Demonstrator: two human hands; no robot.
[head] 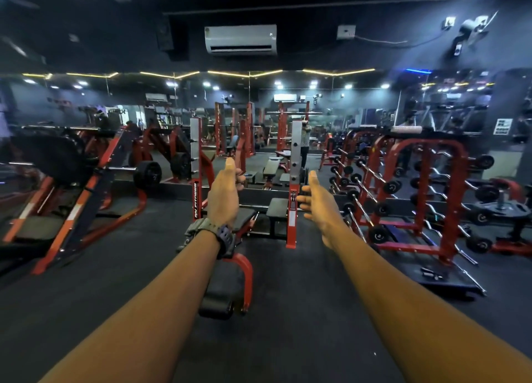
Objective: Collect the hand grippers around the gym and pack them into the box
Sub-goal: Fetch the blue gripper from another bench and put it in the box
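Both my arms reach straight forward at chest height over the dark gym floor. My left hand, with a dark watch on its wrist, is held edge-on with the thumb up and the fingers loosely bent; it holds nothing. My right hand is spread with straight fingers and is empty. No hand gripper and no box can be made out in this view.
A red bench press rack with a black bench stands right ahead. A red leg press machine is at the left. A red barbell and dumbbell rack fills the right. A mirrored wall runs behind.
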